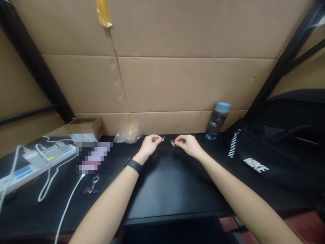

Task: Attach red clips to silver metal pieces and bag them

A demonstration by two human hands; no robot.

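My left hand [149, 145], with a dark watch [134, 165] on its wrist, is above the far part of the black tabletop [170, 189]. Its thumb and fingers pinch a small shiny piece [163, 139], seen nearly edge-on. Facing it across a narrow gap is my right hand [189, 145], also closed in a pinch. Between its fingertips sits a small, shiny, roundish disc-like piece [173, 143]. The two pieces do not touch. Both are too small and blurred for me to name their exact kind.
A blue-capped water bottle [217, 122] and a black bag [274, 149] stand on the right. Clear plastic packaging [129, 134], a cardboard box [85, 128], a power strip [38, 166], a white cable [69, 202] and a keychain [90, 190] lie left. A cardboard wall [162, 81] rises behind.
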